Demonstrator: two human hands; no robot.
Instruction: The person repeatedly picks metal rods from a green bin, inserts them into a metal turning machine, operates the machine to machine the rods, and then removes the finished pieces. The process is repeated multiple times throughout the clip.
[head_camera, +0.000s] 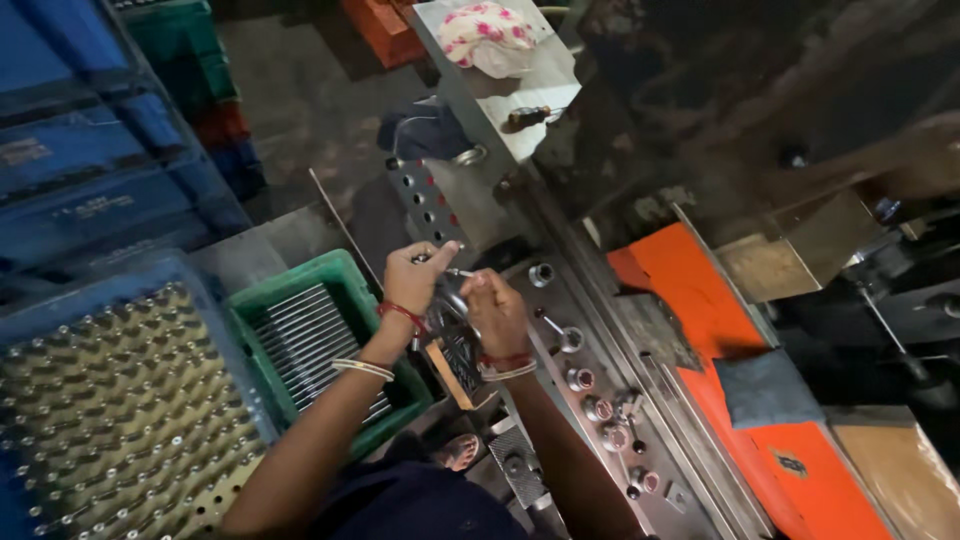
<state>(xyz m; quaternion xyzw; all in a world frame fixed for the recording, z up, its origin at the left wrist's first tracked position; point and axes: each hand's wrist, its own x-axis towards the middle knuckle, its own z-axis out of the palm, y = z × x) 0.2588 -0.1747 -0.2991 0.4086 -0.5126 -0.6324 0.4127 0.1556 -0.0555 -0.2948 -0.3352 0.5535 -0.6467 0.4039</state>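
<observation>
Above the green crate (345, 275), both hands' (415, 275) (497, 310) grips pinched a thin metal pin (462, 272); probably stiff, light, slippery.

Green crate (345, 275) tight on L, metal sockets (580, 378) crowding panel on R.

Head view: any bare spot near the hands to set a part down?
Bare room: the orange surface between the metal rail and the grey pad. Crowded: the steel panel is studded with sockets, the green crate is full of rods, and both the left hand and right hand meet over a small metal piece.
</observation>
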